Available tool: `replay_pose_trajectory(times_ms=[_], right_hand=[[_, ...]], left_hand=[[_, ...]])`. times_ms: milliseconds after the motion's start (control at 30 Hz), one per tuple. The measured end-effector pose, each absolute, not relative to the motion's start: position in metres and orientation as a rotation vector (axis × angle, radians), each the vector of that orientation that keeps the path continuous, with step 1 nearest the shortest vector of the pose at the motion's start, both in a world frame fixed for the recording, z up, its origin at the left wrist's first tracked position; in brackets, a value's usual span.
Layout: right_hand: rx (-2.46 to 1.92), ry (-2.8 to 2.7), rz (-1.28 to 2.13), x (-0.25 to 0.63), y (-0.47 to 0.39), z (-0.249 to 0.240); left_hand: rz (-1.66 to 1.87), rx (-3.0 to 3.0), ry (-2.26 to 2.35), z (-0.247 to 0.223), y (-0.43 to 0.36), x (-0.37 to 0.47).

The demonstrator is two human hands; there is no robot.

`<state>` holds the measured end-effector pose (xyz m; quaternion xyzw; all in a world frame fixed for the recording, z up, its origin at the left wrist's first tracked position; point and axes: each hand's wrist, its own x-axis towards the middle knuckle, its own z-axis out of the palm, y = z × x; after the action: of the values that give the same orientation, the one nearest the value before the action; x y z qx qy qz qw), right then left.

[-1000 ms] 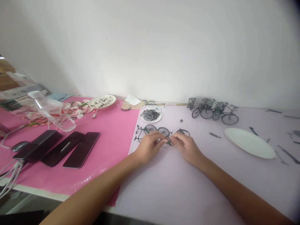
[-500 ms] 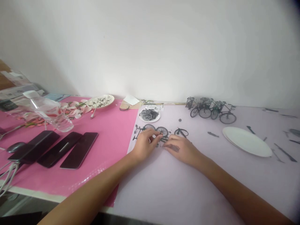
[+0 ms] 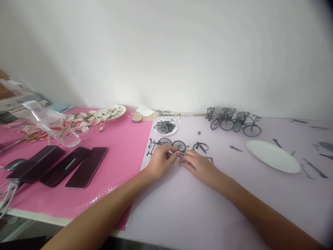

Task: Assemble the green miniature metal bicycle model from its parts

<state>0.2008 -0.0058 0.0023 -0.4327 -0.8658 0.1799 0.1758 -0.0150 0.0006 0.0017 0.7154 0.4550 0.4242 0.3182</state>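
My left hand (image 3: pixel 161 160) is closed in a pinch, thumb against fingertips. My right hand (image 3: pixel 199 164) meets it from the right with its fingers pressed together. What they pinch between them is small and mostly covered by the fingers. Just behind the fingertips lies a spoked model bicycle wheel (image 3: pixel 179 146), with another wheel (image 3: pixel 165 141) to its left. Dark bicycle parts (image 3: pixel 152 143) reach out from behind my left hand. Beyond my right hand lies a dark ring-shaped part (image 3: pixel 200 147), and a thin dark piece (image 3: pixel 210 159) shows past its knuckles.
A small plate (image 3: pixel 156 129) heaped with wheels stands behind. Assembled model bicycles (image 3: pixel 252 130) line the wall at right. An oval white plate (image 3: pixel 273 156) and loose dark parts (image 3: pixel 315 168) lie right. Phones (image 3: pixel 87 167), a tilted bottle (image 3: pixel 58 128) and petals (image 3: pixel 82 121) occupy the pink side.
My right hand has turned slightly, its fingers drawing closer together near the left fingertips. The thin piece by its knuckles shows more. My left hand keeps its pinch.
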Motion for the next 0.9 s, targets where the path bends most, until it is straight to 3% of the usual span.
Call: replay_pose_trajectory(times_ms=[400,900], right_hand=[[-1.230,-2.496,0.305,0.198,-0.006,-0.007],[-0.915,-1.943,0.547,0.195,-0.006,0.000]], left_hand=[[1.094,1.752,1.186,0.001,0.001,-0.014],[0.770,1.356,0.812,0.009,-0.010,-0.009]])
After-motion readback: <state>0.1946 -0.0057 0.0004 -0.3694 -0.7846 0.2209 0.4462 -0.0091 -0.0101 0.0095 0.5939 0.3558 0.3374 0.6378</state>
